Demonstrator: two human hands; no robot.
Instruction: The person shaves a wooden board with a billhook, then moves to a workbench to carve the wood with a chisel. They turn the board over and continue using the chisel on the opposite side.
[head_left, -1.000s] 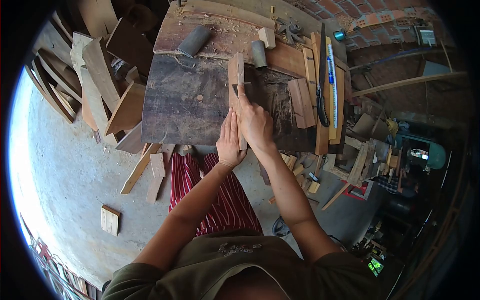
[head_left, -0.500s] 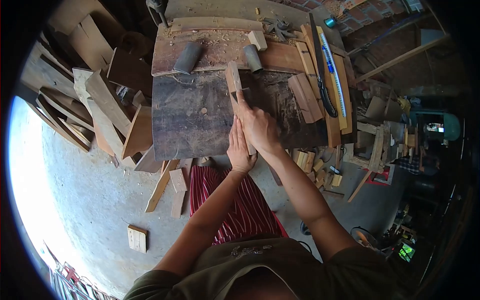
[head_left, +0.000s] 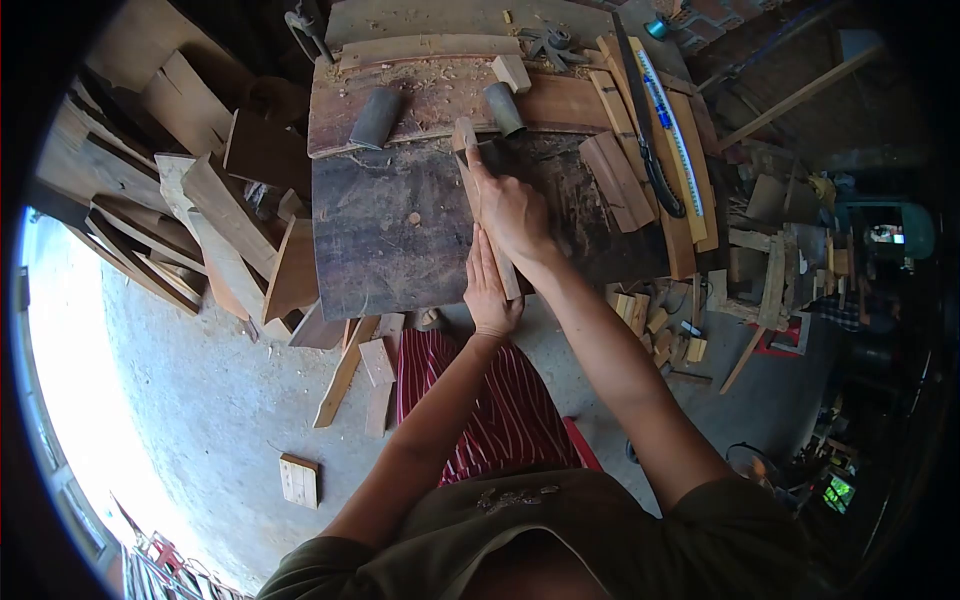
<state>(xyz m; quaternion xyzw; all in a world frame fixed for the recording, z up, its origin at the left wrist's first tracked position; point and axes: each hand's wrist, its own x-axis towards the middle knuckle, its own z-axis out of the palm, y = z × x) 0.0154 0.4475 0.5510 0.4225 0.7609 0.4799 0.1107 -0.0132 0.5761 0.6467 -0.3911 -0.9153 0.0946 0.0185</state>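
A long narrow wooden piece (head_left: 464, 170) lies on the dark workbench (head_left: 375, 240), pointing away from me. My right hand (head_left: 512, 215) bears down on its upper part, index finger stretched along it and the other fingers curled round its side. Against the left side of the near end rests my left hand (head_left: 490, 295), its fingers straight and held together, the thumb hidden. Beyond the hands sit two grey curved pieces, one at the left (head_left: 377, 118) and one at the right (head_left: 504, 108), with a small wooden block (head_left: 511, 73) behind.
At the bench's right lie a handsaw (head_left: 648, 150), a blue-and-white ruler (head_left: 668, 125) and wooden strips (head_left: 605, 180). Wood shavings cover the far boards. Planks (head_left: 228, 215) lean at the left; offcuts (head_left: 632, 312) are on the floor at right, a wooden block (head_left: 299, 480) at lower left.
My right hand has slid slightly forward along the wooden piece, its index finger nearer the far end. The whole view has shifted a little, and my left hand keeps its place beside the wood.
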